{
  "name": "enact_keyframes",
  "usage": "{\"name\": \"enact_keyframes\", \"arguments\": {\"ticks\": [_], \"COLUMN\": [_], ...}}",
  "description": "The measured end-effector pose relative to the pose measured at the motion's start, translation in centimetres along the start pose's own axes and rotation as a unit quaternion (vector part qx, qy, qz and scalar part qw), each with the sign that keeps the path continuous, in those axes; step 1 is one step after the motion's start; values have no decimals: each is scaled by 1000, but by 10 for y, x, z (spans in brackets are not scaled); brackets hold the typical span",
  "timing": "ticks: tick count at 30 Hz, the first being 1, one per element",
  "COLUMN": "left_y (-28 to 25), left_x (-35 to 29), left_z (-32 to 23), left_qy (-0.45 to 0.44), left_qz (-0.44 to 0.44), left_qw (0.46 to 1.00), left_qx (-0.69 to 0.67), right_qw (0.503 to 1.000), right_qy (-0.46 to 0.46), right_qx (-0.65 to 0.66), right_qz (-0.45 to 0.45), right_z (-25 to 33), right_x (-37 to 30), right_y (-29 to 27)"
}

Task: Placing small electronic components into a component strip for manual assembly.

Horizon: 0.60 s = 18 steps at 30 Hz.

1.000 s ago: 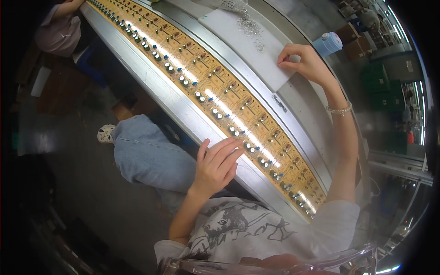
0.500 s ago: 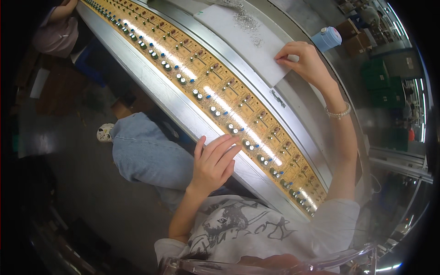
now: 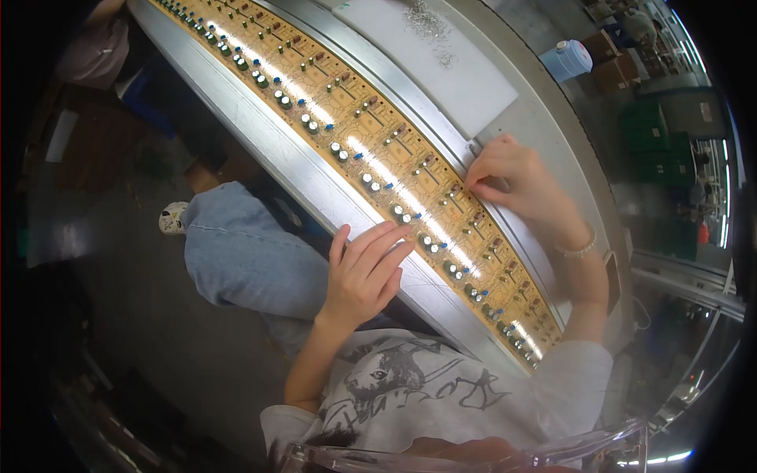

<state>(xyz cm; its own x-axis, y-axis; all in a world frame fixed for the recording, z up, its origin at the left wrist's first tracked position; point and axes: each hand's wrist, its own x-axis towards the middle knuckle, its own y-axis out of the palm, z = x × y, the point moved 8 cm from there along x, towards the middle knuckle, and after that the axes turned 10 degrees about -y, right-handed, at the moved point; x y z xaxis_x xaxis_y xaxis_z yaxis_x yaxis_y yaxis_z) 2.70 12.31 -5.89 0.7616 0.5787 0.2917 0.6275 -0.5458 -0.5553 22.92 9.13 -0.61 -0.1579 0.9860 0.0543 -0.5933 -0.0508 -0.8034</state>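
Observation:
A long yellow-brown circuit board [image 3: 386, 169] runs from the far left to the near right, set with black-and-silver capacitors [image 3: 371, 183], small blue parts and short upright parts. My left hand [image 3: 364, 268] lies with outstretched fingers on the near metal rail, fingertips at the board's near edge beside a pair of capacitors. Over the far edge of the board is my right hand [image 3: 516, 180], thumb and forefinger pinched together; whatever they hold is too small to make out. Behind it, a white sheet [image 3: 481, 102] bears a scattered heap of thin wire pieces [image 3: 426, 25].
Metal rails [image 3: 260, 138] flank the board along both sides. A light blue lidded cup [image 3: 566, 61] stands beyond the white sheet. At the upper left another person's sleeve [image 3: 98, 55] shows by the board's far end. Green crates [image 3: 654, 146] and cardboard boxes stand at the right.
My right hand has come from the corner of the white sheet back toward me, to the board's far edge, still pinched. My left hand has barely moved.

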Motion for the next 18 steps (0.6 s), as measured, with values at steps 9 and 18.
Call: {"name": "enact_keyframes", "arguments": {"ticks": [9,18], "left_y": [-3,-4], "left_x": [1,-2], "left_z": [0,2], "left_qy": [3,6], "left_qz": [-10,-35], "left_qw": [1000,999], "left_qx": [9,4], "right_qw": [990,984], "right_qy": [-84,-111], "right_qx": [-116,-136], "right_qz": [12,12], "right_z": [20,25], "right_x": [-1,-3], "right_y": [11,13]}}
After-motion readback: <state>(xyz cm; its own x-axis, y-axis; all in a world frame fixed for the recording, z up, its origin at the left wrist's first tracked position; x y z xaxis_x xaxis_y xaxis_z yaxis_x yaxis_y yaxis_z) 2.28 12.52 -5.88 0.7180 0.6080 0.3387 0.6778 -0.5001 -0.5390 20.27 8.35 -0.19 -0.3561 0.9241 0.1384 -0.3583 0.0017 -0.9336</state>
